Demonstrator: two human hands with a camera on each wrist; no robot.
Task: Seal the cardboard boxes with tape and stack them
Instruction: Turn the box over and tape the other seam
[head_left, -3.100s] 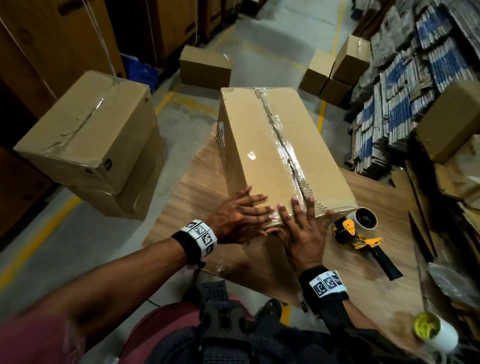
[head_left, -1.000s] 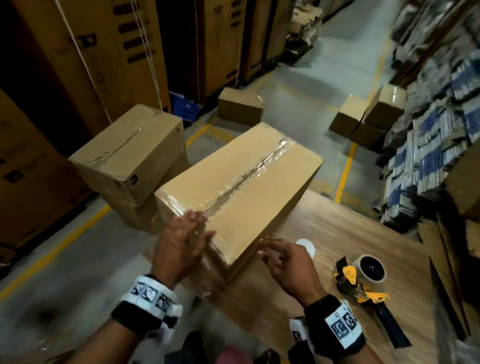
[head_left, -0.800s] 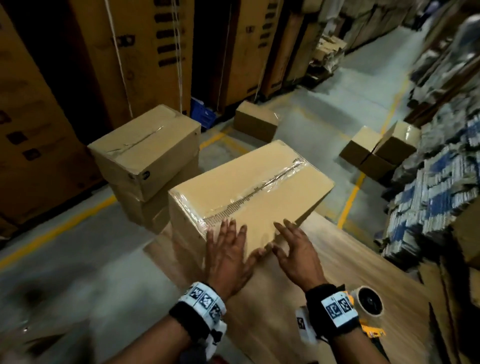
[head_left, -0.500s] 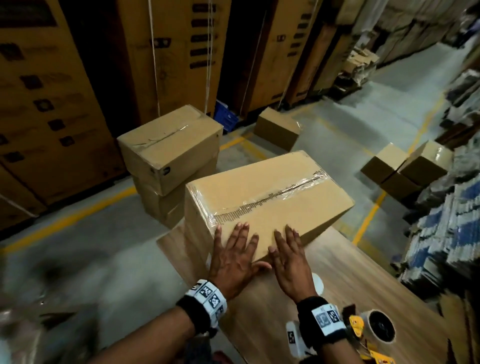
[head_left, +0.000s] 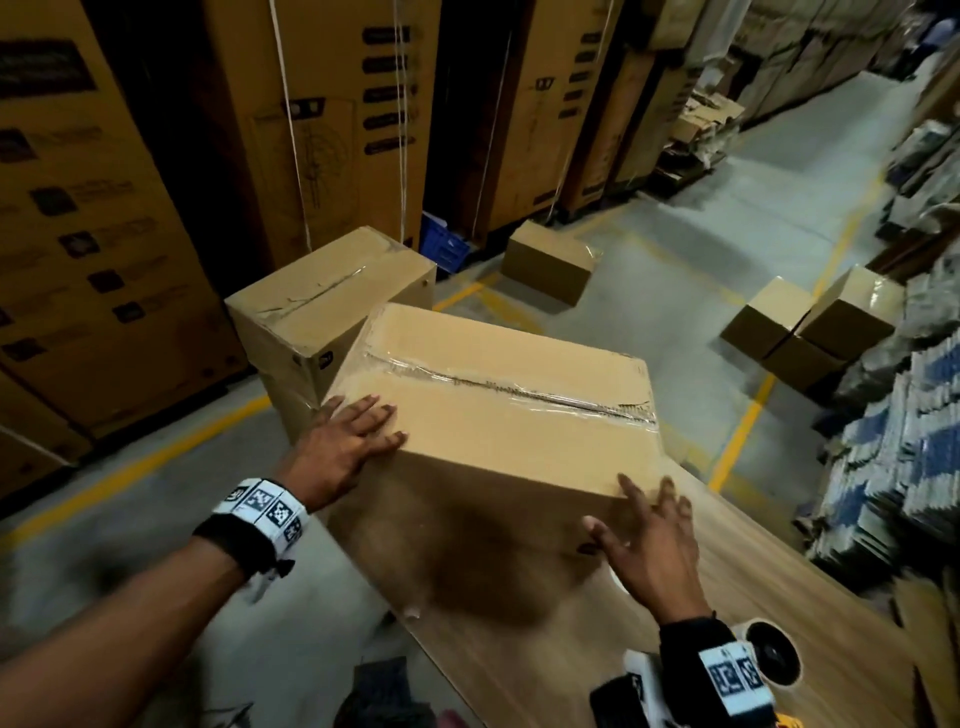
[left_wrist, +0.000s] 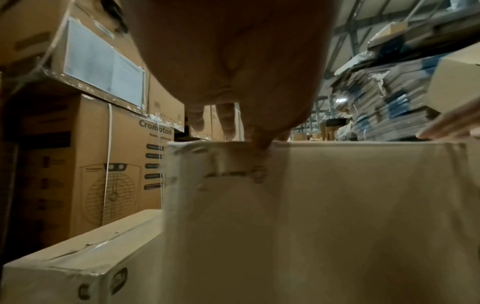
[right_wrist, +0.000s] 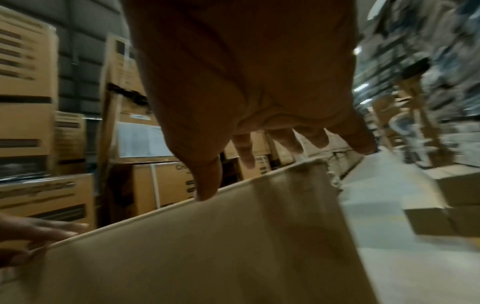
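A sealed cardboard box (head_left: 498, 415) with clear tape along its top seam stands on the far left corner of the wooden table (head_left: 779, 582). My left hand (head_left: 353, 441) lies with straight fingers on the box's top at its near left corner. At the near right corner my right hand (head_left: 644, 535) touches the box with spread fingers. The left wrist view has the fingers (left_wrist: 228, 121) reaching over the box's (left_wrist: 324, 216) top edge. In the right wrist view the thumb (right_wrist: 207, 181) meets the box's (right_wrist: 207, 246) edge. A stack of two sealed boxes (head_left: 332, 301) stands on the floor just left of it.
A tape dispenser (head_left: 769, 654) lies on the table by my right wrist. Loose boxes (head_left: 545, 260) and a pair (head_left: 810, 327) sit on the floor beyond. Tall cartons (head_left: 104, 208) wall the left side. Bundled flat stock (head_left: 893, 441) is piled at the right.
The box has turned, so its taped seam now runs left to right. My hands have moved apart from the middle of its near side to its left and right corners.
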